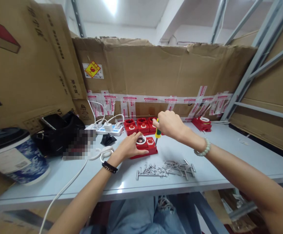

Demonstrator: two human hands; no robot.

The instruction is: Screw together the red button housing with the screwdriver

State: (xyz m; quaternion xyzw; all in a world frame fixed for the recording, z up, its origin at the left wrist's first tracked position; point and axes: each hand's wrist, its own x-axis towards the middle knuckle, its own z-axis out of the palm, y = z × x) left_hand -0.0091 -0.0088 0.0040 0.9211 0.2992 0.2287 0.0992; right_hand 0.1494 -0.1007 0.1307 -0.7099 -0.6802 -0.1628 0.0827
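A red plastic part [149,148] with round white-ringed openings lies on the pale table [229,156]. My left hand [129,147] rests on its left side, fingers curled over it and holding it down. My right hand [170,124] is closed round the green and yellow handle of a screwdriver [157,134]. The screwdriver stands upright with its tip down at the right end of the red part.
A pile of long metal screws [166,169] lies just in front of the part. More red parts [140,126] stand in a row behind, and one more red part [202,123] sits at the right. A power strip [107,129], a black bag [58,131] and a bucket [15,156] sit at the left. Cardboard walls surround the table.
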